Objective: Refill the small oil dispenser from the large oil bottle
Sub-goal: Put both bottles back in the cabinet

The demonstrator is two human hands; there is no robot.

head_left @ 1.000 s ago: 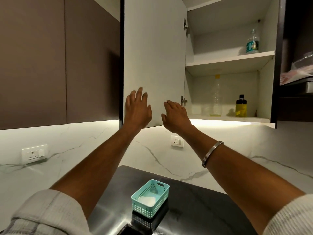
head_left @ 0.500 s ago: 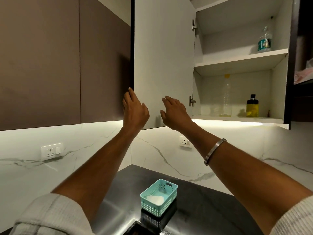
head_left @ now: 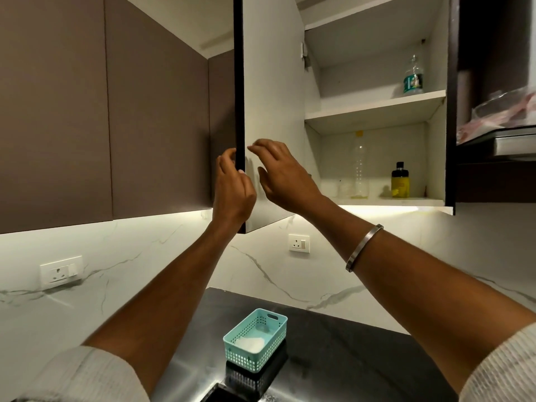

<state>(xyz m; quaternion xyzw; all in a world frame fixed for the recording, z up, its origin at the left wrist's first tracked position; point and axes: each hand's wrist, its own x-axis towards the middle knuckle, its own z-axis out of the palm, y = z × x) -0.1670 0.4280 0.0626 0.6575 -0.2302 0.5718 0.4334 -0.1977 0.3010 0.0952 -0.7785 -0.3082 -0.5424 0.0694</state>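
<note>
Swinging wider now, the cabinet door (head_left: 272, 111) stands nearly edge-on, where half a second ago its white inner face was broad to us, and the left hand (head_left: 232, 187) has slid from flat on the panel to the dark front edge. Inside the open cabinet (head_left: 374, 108), the lower shelf carries a tall clear bottle (head_left: 359, 166) with a yellow cap, only a thin pool of yellow oil at its base, and well to its right a squat dispenser (head_left: 400, 181) with a black cap, full of yellow oil. Up on the higher shelf stands a clear water bottle (head_left: 413, 76), green label. Down on the black counter sits a teal basket (head_left: 255, 338) holding something white. Left hand pinches the door's edge, thumb in front. Right hand (head_left: 282, 175) hovers open against the inner face, fingers curled, gripping nothing.
</note>
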